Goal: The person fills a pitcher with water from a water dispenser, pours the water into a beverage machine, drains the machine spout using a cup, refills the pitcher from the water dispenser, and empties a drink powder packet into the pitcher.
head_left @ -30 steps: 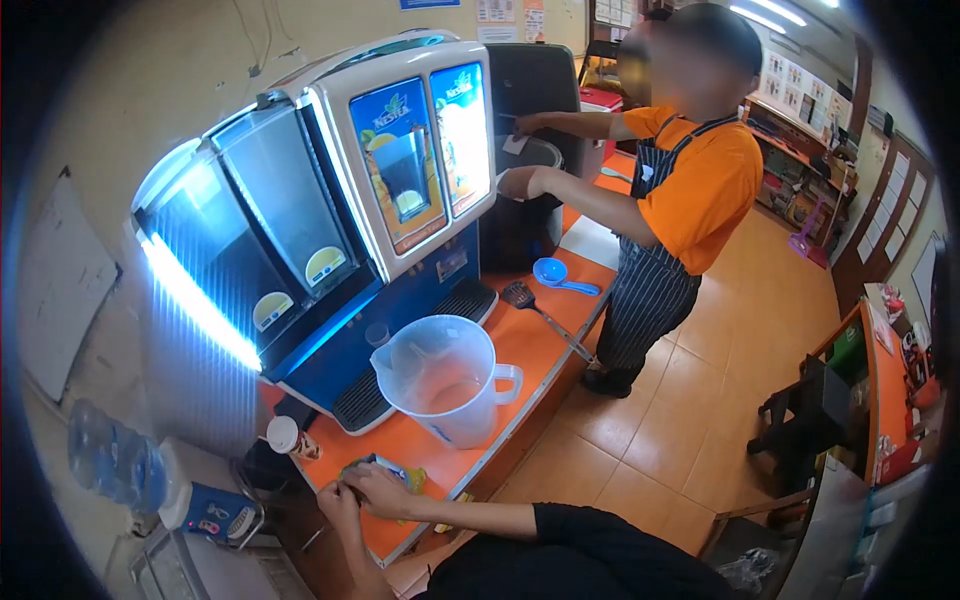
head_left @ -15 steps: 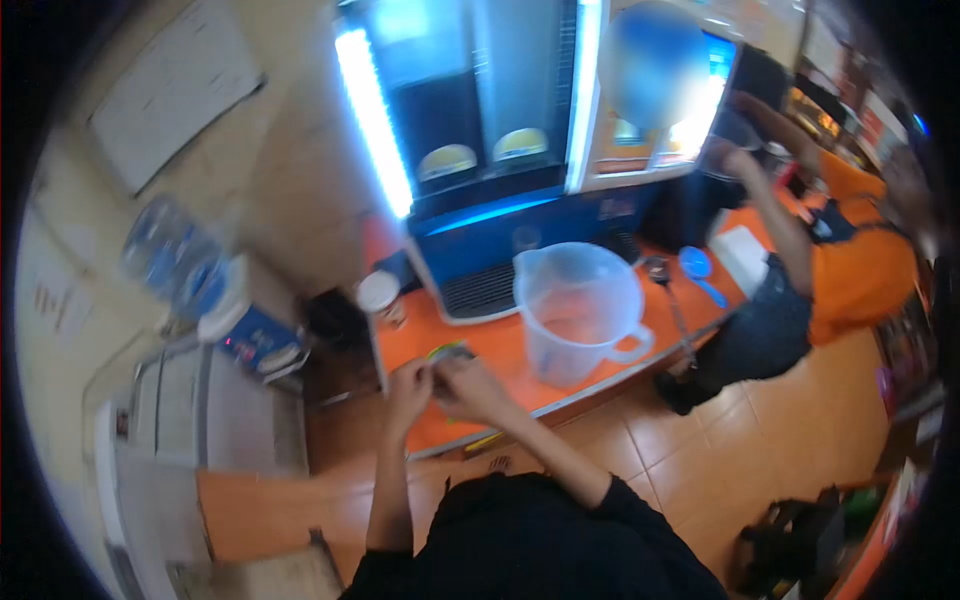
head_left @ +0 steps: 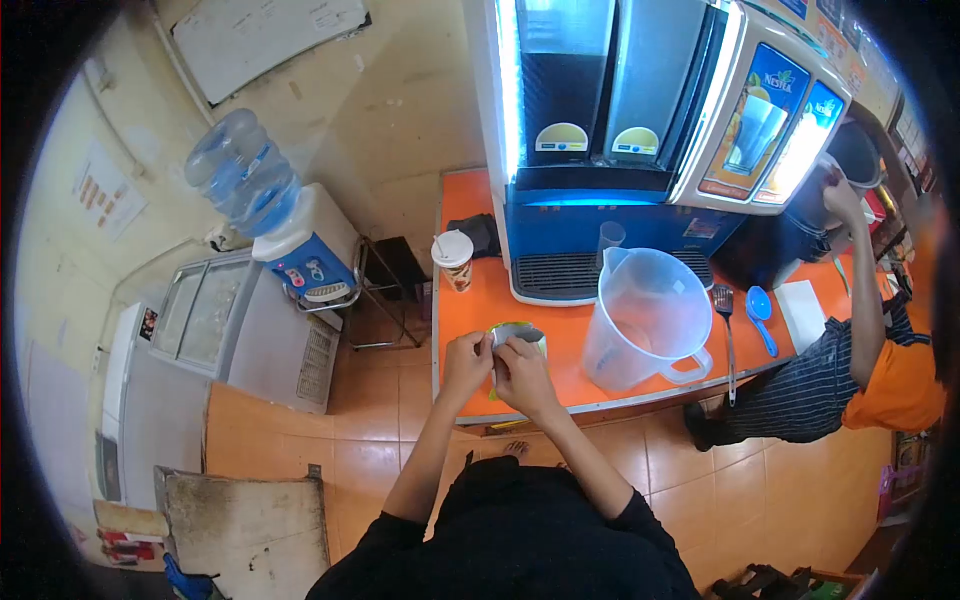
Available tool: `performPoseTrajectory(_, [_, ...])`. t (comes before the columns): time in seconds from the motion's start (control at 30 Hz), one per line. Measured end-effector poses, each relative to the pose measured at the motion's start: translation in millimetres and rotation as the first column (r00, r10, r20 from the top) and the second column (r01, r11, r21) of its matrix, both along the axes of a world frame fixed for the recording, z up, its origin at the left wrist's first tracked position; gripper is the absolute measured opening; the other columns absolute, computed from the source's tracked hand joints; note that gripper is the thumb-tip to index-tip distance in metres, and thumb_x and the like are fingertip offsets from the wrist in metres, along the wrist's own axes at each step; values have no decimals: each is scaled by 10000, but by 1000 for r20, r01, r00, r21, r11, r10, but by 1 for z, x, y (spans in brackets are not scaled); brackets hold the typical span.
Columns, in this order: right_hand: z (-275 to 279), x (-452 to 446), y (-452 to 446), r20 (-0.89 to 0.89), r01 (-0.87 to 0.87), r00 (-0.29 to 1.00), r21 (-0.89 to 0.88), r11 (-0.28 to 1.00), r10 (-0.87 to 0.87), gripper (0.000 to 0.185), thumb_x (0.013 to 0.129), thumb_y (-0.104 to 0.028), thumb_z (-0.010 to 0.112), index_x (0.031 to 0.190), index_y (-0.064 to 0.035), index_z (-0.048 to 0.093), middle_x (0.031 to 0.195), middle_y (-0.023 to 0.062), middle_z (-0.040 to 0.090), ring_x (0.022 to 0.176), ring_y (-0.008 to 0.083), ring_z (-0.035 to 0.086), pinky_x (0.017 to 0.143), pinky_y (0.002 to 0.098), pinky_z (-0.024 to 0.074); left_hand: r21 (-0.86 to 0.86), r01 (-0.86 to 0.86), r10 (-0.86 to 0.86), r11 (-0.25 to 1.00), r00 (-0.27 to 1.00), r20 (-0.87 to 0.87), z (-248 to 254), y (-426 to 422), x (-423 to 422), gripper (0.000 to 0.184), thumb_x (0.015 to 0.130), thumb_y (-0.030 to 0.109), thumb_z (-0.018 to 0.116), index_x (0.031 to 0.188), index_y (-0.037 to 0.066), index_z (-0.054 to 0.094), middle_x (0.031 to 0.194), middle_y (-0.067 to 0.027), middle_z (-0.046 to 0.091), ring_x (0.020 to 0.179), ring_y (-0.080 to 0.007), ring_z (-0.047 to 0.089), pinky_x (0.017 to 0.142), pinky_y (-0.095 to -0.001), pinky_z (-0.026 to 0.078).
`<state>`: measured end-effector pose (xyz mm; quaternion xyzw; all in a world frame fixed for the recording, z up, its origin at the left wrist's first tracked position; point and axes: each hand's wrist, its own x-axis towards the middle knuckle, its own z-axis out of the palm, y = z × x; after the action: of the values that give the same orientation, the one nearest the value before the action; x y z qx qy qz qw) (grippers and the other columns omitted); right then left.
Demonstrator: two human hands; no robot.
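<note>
Both my hands pinch the top edge of a green-edged foil packet (head_left: 521, 330), whose silvery inner side shows above my fingers. My left hand (head_left: 466, 368) grips its left side, and my right hand (head_left: 524, 377) grips it close by, with fingertips nearly meeting. The packet is over the orange counter (head_left: 465, 305), near its front edge; whether it rests there is hidden. Just right of my right hand stands a large translucent measuring jug (head_left: 640, 320), its handle toward the right front. A lidded paper cup (head_left: 454, 262) stands behind my left hand.
A lit drink dispenser (head_left: 600, 190) stands behind the jug, with a clear cup (head_left: 610, 236) on its drip tray. A slotted spatula (head_left: 727, 335) and blue scoop (head_left: 760, 318) lie right of the jug. A co-worker (head_left: 890, 385) stands at right. A water dispenser (head_left: 315, 245) is at left.
My view has turned, so the counter and dispenser sit farther right in it. The packet's silvery inside now shows between my hands, which stay close together on it.
</note>
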<state>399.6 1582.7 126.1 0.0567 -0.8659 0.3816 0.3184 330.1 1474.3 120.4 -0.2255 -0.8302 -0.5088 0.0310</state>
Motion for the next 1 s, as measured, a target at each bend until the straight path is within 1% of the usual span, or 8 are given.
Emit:
performPoseTrajectory(0.2, [0,2,-6,-43,75,996,65,995,-73,105,686,39,586,749,4,510,778,136,486,760,326,505,652,419,379,-64,-149,151,987,988,28,2,14,5,275,887,127,558,679,-53,559,559,-217,510,443,-283,465,476,-393,360])
performPoseTrajectory(0.53, [-9,6,-3,-110,26,994,139,990,-11,117,699,45,589,770,-8,512,775,120,445,746,306,479,667,406,368,14,-107,106,994,993,46,-9,10,-3,306,877,128,580,632,-49,531,505,-189,458,435,-237,438,479,-378,356])
performPoseTrajectory(0.63, [-15,5,-2,-136,31,991,189,981,-5,113,706,41,587,776,-12,516,770,120,438,740,309,475,674,403,373,-87,-61,63,994,998,25,-7,4,-7,255,866,95,566,656,-48,546,557,-201,498,488,-277,496,502,-399,381])
performPoseTrajectory(0.7, [-20,8,0,-121,-14,992,253,967,46,112,699,27,585,785,-19,528,773,116,443,739,297,481,678,395,379,-95,-30,6,995,971,-241,-16,-1,-18,200,853,79,555,696,-45,570,658,-212,552,616,-337,573,567,-432,434])
performPoseTrajectory(0.73, [-24,17,-4,-121,-13,992,258,966,45,112,699,27,585,785,-19,528,773,116,443,739,297,481,678,395,379,-90,-29,6,995,970,-242,-13,-8,-25,200,853,79,555,696,-45,570,658,-212,552,616,-337,573,567,-432,434])
performPoseTrajectory(0.83, [-27,32,-9,-55,-86,992,336,938,110,151,694,-39,592,839,-28,552,838,95,486,847,257,517,722,375,395,-423,95,-202,901,955,-215,22,-20,-38,222,878,154,553,768,-33,597,769,-210,589,730,-390,587,667,-451,469])
performPoseTrajectory(0.93, [-9,22,-3,26,-51,999,370,928,44,167,715,-74,613,867,-34,557,888,84,510,892,241,520,757,366,394,-398,143,-239,906,949,-204,27,-25,-35,241,892,179,543,788,-31,596,773,-200,587,723,-388,585,660,-457,467])
performPoseTrajectory(1.0, [-5,16,-2,-19,-41,999,367,929,51,176,691,-44,606,861,-45,560,854,78,500,856,247,516,740,369,390,-436,166,-281,885,936,-213,20,-32,-40,255,909,205,523,812,-19,597,788,-185,589,710,-376,593,636,-454,476])
